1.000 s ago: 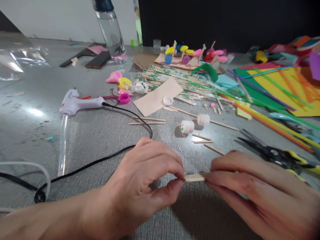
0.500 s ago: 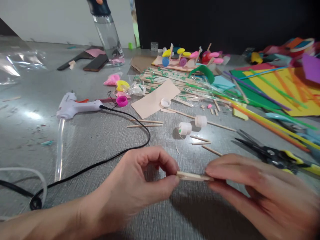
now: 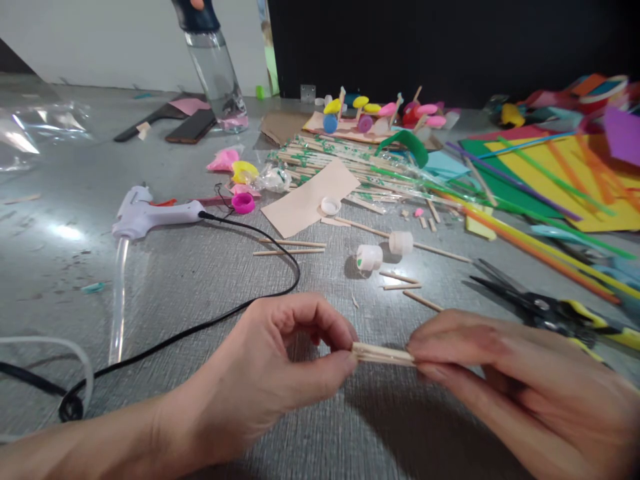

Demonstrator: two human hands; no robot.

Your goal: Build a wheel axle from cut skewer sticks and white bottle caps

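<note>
You have a short bundle of thin pale wooden sticks (image 3: 383,354) pinched end to end just above the grey textured worktop (image 3: 200,280): your left hand (image 3: 280,373) has its grip clenched on the left end between thumb and forefinger, and your right hand (image 3: 505,380) grasps the right end the same way. Judging from this hold, the step is keeping the little sticks pressed flat together, so squeeze evenly from both ends and keep the bundle level; a twist from either wrist would likely fan the sticks apart. Let your fingertips sit on the ends only, clear of the seams between the sticks. The white glue gun (image 3: 150,213) lies well apart to your left with its black cord (image 3: 240,307) running close by your left hand, and the black and yellow scissors (image 3: 555,312) lie near your right; mind both.
</note>
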